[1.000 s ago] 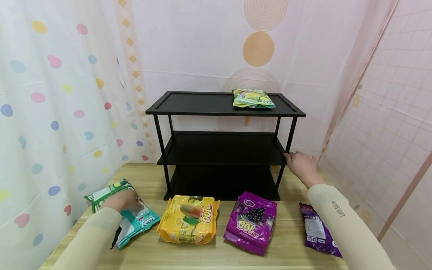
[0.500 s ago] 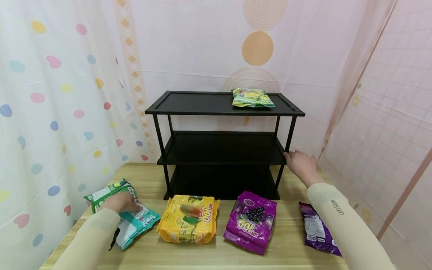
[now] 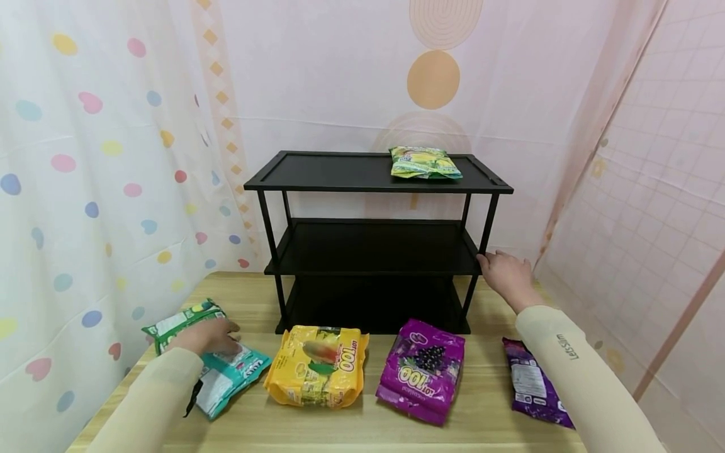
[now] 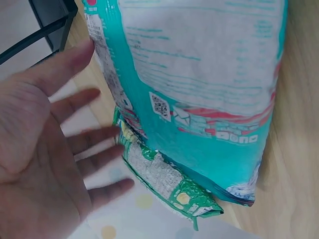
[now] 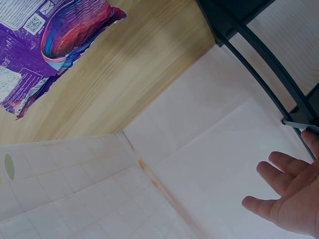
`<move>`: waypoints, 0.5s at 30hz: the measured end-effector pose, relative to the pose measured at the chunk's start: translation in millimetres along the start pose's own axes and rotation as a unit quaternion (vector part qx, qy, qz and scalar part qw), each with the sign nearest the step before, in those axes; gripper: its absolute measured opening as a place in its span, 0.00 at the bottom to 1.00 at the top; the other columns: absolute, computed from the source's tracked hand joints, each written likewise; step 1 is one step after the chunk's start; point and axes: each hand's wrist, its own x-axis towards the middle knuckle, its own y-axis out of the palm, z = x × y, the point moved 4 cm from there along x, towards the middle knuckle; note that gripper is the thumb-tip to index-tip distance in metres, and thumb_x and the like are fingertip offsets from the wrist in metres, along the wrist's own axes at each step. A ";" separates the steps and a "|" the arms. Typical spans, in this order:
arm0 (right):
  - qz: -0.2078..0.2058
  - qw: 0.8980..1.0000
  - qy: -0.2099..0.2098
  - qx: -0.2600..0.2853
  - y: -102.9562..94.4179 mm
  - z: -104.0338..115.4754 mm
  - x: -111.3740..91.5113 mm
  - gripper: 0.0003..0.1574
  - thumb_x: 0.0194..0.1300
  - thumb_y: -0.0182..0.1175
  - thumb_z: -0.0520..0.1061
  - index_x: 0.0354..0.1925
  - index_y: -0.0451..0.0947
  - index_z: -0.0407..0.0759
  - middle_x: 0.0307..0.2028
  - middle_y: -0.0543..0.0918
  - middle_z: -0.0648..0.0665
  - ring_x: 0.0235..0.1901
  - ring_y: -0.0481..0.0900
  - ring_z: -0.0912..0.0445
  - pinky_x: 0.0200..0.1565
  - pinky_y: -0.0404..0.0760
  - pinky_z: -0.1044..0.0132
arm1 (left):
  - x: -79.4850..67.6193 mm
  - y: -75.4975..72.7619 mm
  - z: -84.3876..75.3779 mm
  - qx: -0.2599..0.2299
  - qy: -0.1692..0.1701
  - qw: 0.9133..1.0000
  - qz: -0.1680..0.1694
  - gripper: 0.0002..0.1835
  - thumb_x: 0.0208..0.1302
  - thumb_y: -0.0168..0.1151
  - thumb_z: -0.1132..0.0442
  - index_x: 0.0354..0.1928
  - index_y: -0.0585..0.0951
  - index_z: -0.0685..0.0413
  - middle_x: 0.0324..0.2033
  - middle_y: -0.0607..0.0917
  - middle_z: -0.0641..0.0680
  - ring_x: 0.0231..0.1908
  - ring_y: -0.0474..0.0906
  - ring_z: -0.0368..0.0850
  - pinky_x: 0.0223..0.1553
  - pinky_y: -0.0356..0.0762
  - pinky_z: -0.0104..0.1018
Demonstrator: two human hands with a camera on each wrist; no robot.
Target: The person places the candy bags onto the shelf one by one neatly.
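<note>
At the left of the table, a teal snack bag [image 3: 235, 377] lies with its printed back up, against a green snack bag [image 3: 184, 324]. My left hand [image 3: 208, 336] is over both. In the left wrist view its fingers are spread straight beside the teal bag's edge; whether the thumb tip touches it, I cannot tell. My right hand [image 3: 506, 277] is at the right side of the black three-tier shelf [image 3: 370, 274], touching it near the middle tier's corner, the other fingers extended. A yellow candy bag [image 3: 318, 368] and a purple candy bag [image 3: 421, 371] lie before the shelf.
A yellow-green bag [image 3: 425, 163] lies on the right part of the top tier. Another purple bag [image 3: 532, 384] is on the wooden table [image 3: 340, 434] beside my right forearm. Patterned curtains [image 3: 317, 75] hang behind and on both sides.
My left hand's fingers have lifted and spread above the bags. The right hand stays at the shelf, and the other bags lie where they were.
</note>
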 end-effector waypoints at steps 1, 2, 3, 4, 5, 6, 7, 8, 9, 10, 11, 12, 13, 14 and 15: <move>0.000 1.000 0.000 0.000 -0.2 -0.1 0.1 0.35 0.81 0.33 0.56 0.68 0.68 0.35 0.68 0.67 0.29 0.66 0.63 0.30 0.63 0.47 0.25 | 0.1 0.6 -1.7 -0.009 0.005 1.000 0.005 0.28 0.63 0.68 0.60 0.62 0.75 0.67 0.56 0.77 0.71 0.56 0.72 0.71 0.52 0.72 0.65; 0.000 1.000 0.000 0.000 -0.3 -0.3 0.2 0.35 0.81 0.33 0.56 0.68 0.68 0.35 0.68 0.67 0.29 0.66 0.63 0.30 0.63 0.47 0.25 | 0.0 0.6 -3.4 -0.016 0.007 1.000 0.011 0.27 0.61 0.68 0.63 0.62 0.76 0.64 0.57 0.77 0.70 0.56 0.73 0.70 0.51 0.72 0.65; 0.001 1.000 0.000 0.001 -0.4 -0.4 0.4 0.35 0.81 0.33 0.56 0.68 0.68 0.35 0.68 0.67 0.29 0.66 0.63 0.30 0.63 0.47 0.25 | -0.8 0.9 -5.1 -0.023 0.003 1.000 0.020 0.27 0.59 0.69 0.65 0.62 0.77 0.62 0.57 0.78 0.69 0.56 0.73 0.70 0.51 0.72 0.65; 0.001 1.000 0.000 0.002 -0.4 -0.5 0.5 0.35 0.81 0.33 0.56 0.68 0.68 0.35 0.68 0.66 0.29 0.66 0.62 0.30 0.63 0.46 0.25 | -1.4 1.1 -6.5 -0.028 -0.002 0.999 0.027 0.27 0.57 0.69 0.68 0.61 0.78 0.59 0.56 0.78 0.68 0.56 0.73 0.69 0.51 0.72 0.66; 0.001 1.000 0.000 0.002 -0.5 -0.7 0.6 0.35 0.81 0.33 0.56 0.69 0.68 0.35 0.68 0.66 0.29 0.66 0.63 0.30 0.63 0.46 0.25 | -2.1 1.2 -8.1 -0.031 -0.007 0.999 0.034 0.28 0.55 0.69 0.70 0.61 0.79 0.57 0.56 0.79 0.67 0.55 0.74 0.68 0.50 0.72 0.66; 0.001 1.000 0.000 0.002 -0.5 -0.6 0.6 0.35 0.81 0.33 0.56 0.69 0.68 0.35 0.68 0.66 0.29 0.66 0.63 0.30 0.62 0.46 0.25 | -2.8 1.4 -9.4 -0.033 -0.009 0.999 0.040 0.28 0.54 0.69 0.70 0.61 0.79 0.56 0.56 0.79 0.66 0.55 0.74 0.68 0.50 0.71 0.67; 0.001 1.000 0.001 0.003 -0.6 -0.6 0.6 0.35 0.81 0.33 0.56 0.69 0.68 0.35 0.68 0.67 0.29 0.66 0.63 0.30 0.62 0.46 0.25 | -3.2 1.7 -10.6 -0.033 -0.011 0.998 0.045 0.29 0.53 0.69 0.71 0.60 0.80 0.55 0.56 0.79 0.66 0.56 0.73 0.68 0.50 0.71 0.67; 0.001 1.000 0.001 0.003 -0.5 -0.5 0.6 0.35 0.81 0.33 0.56 0.69 0.68 0.35 0.68 0.67 0.29 0.66 0.63 0.30 0.62 0.46 0.25 | -3.5 1.8 -11.6 -0.032 -0.011 0.998 0.049 0.28 0.53 0.69 0.71 0.60 0.80 0.55 0.55 0.80 0.65 0.56 0.73 0.68 0.50 0.71 0.68; 0.001 1.000 0.002 0.003 -0.5 -0.5 0.5 0.35 0.81 0.33 0.56 0.69 0.68 0.35 0.68 0.67 0.29 0.66 0.63 0.30 0.62 0.46 0.25 | -3.8 2.2 -12.1 -0.031 -0.012 0.998 0.051 0.29 0.53 0.68 0.72 0.60 0.80 0.54 0.55 0.80 0.65 0.56 0.73 0.68 0.50 0.70 0.68; 0.001 1.000 0.002 0.003 -0.5 -0.4 0.5 0.35 0.81 0.33 0.56 0.69 0.68 0.35 0.67 0.67 0.29 0.66 0.63 0.31 0.63 0.46 0.25 | -3.3 2.6 -12.1 -0.029 -0.010 0.998 0.052 0.29 0.53 0.68 0.72 0.60 0.80 0.54 0.55 0.80 0.65 0.56 0.73 0.68 0.50 0.70 0.68; 0.001 1.000 0.002 0.002 -0.4 -0.4 0.4 0.35 0.81 0.33 0.56 0.69 0.68 0.35 0.67 0.67 0.29 0.66 0.63 0.31 0.63 0.46 0.25 | -3.1 2.9 -12.0 -0.027 -0.011 0.998 0.052 0.28 0.53 0.68 0.72 0.60 0.80 0.53 0.55 0.80 0.65 0.56 0.73 0.68 0.50 0.70 0.68; 0.001 1.000 0.002 0.002 -0.4 -0.3 0.4 0.35 0.81 0.33 0.56 0.69 0.68 0.35 0.67 0.67 0.29 0.67 0.63 0.31 0.63 0.46 0.25 | -2.7 3.3 -11.8 -0.022 -0.009 0.998 0.052 0.28 0.53 0.68 0.72 0.59 0.81 0.54 0.55 0.80 0.65 0.56 0.73 0.68 0.50 0.71 0.68; 0.002 1.000 0.002 0.002 -0.3 -0.4 0.4 0.35 0.81 0.33 0.56 0.69 0.68 0.35 0.67 0.67 0.30 0.67 0.63 0.31 0.63 0.46 0.25 | -2.3 3.6 -11.4 -0.017 -0.008 0.998 0.052 0.27 0.54 0.67 0.72 0.59 0.81 0.53 0.55 0.80 0.66 0.56 0.73 0.68 0.51 0.70 0.68; 0.003 1.000 0.002 0.002 -0.2 -0.5 0.4 0.35 0.81 0.33 0.56 0.69 0.68 0.35 0.67 0.67 0.30 0.67 0.62 0.31 0.63 0.46 0.25 | -2.2 3.7 -10.9 -0.012 -0.009 0.999 0.051 0.26 0.55 0.67 0.72 0.59 0.81 0.53 0.55 0.80 0.66 0.56 0.73 0.68 0.51 0.70 0.68; 0.003 1.000 0.002 0.003 -0.2 -0.6 0.4 0.35 0.81 0.32 0.56 0.69 0.68 0.35 0.68 0.67 0.30 0.67 0.62 0.31 0.63 0.46 0.25 | -2.3 3.7 -10.6 -0.007 -0.010 0.999 0.049 0.26 0.55 0.66 0.72 0.58 0.82 0.52 0.56 0.79 0.66 0.56 0.73 0.68 0.51 0.70 0.69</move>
